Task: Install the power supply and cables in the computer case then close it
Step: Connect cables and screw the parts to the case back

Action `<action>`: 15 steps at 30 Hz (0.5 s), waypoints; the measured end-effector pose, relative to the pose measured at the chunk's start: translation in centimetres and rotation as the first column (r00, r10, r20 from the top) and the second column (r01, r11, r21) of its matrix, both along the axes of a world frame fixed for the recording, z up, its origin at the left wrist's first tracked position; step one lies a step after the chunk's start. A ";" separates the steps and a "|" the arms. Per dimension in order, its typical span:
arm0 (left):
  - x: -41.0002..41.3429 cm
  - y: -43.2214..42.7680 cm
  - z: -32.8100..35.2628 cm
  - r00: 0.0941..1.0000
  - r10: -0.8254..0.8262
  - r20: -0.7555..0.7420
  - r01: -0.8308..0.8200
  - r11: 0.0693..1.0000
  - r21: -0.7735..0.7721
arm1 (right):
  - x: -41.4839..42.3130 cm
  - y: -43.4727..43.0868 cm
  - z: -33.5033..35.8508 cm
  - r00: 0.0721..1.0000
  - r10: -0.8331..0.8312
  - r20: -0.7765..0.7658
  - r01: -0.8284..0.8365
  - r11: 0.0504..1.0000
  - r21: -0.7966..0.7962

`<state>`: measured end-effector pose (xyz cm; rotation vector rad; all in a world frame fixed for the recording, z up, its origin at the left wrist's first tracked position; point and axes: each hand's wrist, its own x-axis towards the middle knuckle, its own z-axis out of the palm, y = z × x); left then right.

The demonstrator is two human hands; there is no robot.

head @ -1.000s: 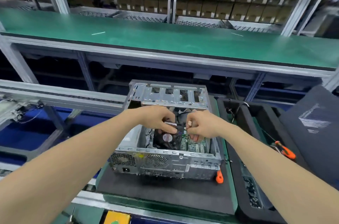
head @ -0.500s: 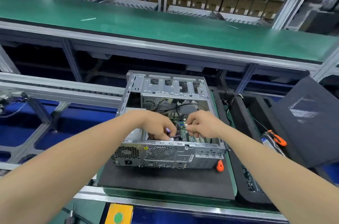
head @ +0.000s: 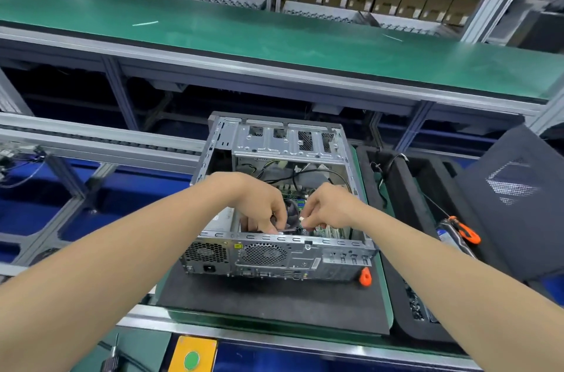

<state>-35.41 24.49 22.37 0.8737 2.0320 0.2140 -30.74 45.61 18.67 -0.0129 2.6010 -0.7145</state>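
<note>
Mat (head: 244, 301) bears computer case (head: 293, 260); label (head: 238, 246) illegible.

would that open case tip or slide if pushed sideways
Probably no tipping: the case lies low and broad on the mat. It likely drags rather than glides, being metal on that soft-looking surface.

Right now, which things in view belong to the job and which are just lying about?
Job: computer case, open; power supply at its rear corner; black cables inside; left hand and right hand in the case, the right pinching a white connector; dark vented panel, probably the side cover.

Lying about: orange-handled tool; orange piece beside the case; yellow box with green button.
</note>
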 end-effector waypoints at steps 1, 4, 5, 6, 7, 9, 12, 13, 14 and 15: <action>-0.1 0.1 0.0 1.000 0.007 0.004 -0.007 1.000 -0.007 | -0.1 -0.2 -0.1 1.000 -0.016 0.017 0.016 1.000 -0.004; -0.5 0.4 -0.2 1.000 0.006 0.010 -0.006 0.999 -0.037 | -0.1 -0.5 -0.4 0.995 -0.059 0.083 0.063 0.997 -0.048; -0.6 0.5 -0.3 1.000 0.009 0.013 -0.009 0.999 -0.053 | -0.1 -0.6 -0.4 0.993 -0.061 0.099 0.067 0.996 -0.051; -0.7 0.6 -0.3 1.000 0.015 0.021 -0.014 0.998 -0.069 | 0.0 -0.6 -0.4 0.992 -0.063 0.112 0.070 0.996 -0.054; -0.9 0.7 -0.3 0.999 0.020 0.033 -0.017 0.996 -0.085 | 0.0 -0.6 -0.3 0.989 -0.065 0.129 0.072 0.996 -0.057; -1.4 0.9 -0.3 0.998 0.028 0.063 -0.021 0.994 -0.112 | 0.0 -0.7 -0.1 0.984 -0.049 0.169 0.058 0.997 -0.047; -1.9 0.8 -0.5 0.995 0.050 0.089 -0.038 0.990 -0.134 | 0.4 -1.2 0.2 0.971 0.038 0.237 -0.051 0.997 0.049; -2.0 0.7 -0.6 0.994 0.065 0.092 -0.052 0.989 -0.138 | 0.5 -1.3 0.2 0.963 0.055 0.262 -0.076 0.994 0.072; -2.1 0.6 -0.7 0.992 0.081 0.100 -0.067 0.988 -0.138 | 0.5 -1.3 0.1 0.958 0.071 0.277 -0.097 0.992 0.080; -2.2 0.4 -0.9 0.989 0.101 0.112 -0.085 0.987 -0.136 | 0.5 -1.1 -0.1 0.957 0.075 0.280 -0.101 0.992 0.080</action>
